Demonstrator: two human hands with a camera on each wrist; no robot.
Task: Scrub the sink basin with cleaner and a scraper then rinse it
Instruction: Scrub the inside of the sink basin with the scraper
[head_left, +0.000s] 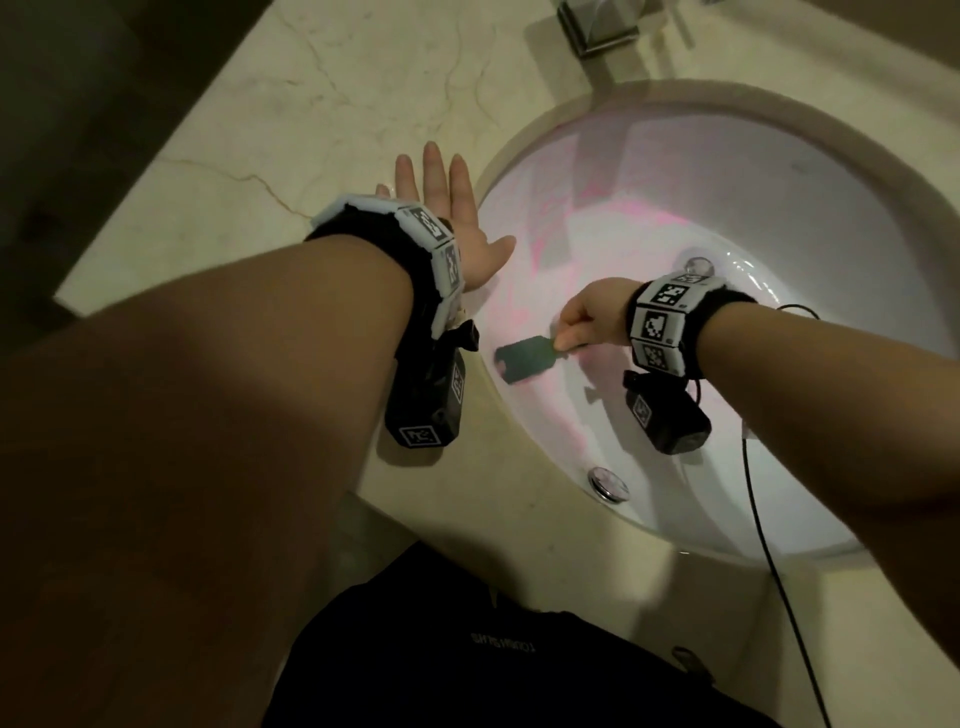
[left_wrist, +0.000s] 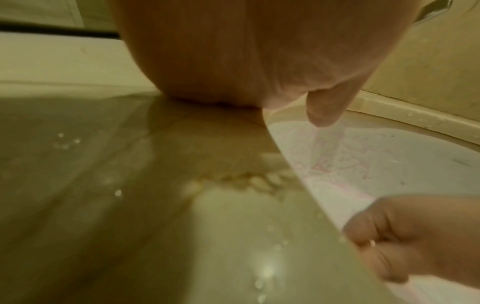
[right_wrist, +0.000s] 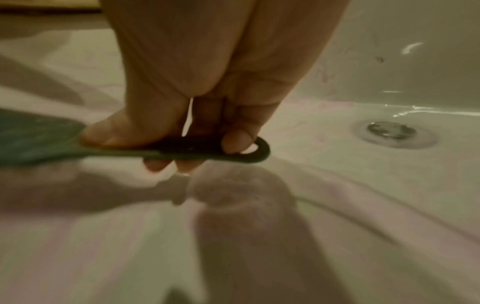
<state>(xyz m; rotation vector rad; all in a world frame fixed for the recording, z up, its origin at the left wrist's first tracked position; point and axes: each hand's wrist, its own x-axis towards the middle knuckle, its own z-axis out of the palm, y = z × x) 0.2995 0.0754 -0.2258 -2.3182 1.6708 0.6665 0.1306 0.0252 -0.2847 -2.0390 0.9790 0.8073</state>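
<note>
Head view, your right hand: your right hand is reaching down into the sink basin, fingers curled tight around the handle of the green scraper.
Head view, scraper: its flat blade is pointing away from your knuckles toward the near-left wall of the basin, lying against the white surface just below the rim.
Head view, cleaner: pink cleaner is streaking the basin wall above and around the scraper.
Head view, your left hand: your left hand is lying flat on the marble counter right at the basin's edge, fingers straight and spread, holding nothing.
Head view, surroundings: the drain is sitting just beyond your right wrist, the faucet at the far rim.
Left wrist view: your palm is pressing on the wet counter, thumb hanging over the rim; your right hand is showing low in the basin; the scraper is hidden here.
Right wrist view: your fingers are pinching the scraper's looped handle, thumb on top, the blade stretching left of the hand, the drain well to the right.
</note>
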